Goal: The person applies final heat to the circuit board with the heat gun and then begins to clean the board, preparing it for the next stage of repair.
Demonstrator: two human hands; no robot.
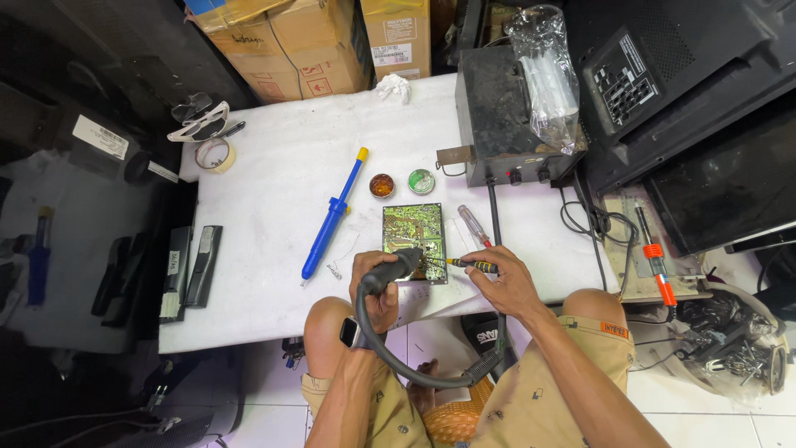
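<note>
We see the left hand (377,286) wrapped tight around the black handle of a hot-air tool (396,267), its nozzle over the lower edge of the green circuit board (413,235), which lies flat on the white table (274,199) just above both hands. At three o'clock from it, the right hand (506,282) pinches tweezers (464,264), tips touching the board. A blue desoldering pump (332,217) lies at nine o'clock of the board, a red-handled screwdriver (473,224) at three o'clock.
</note>
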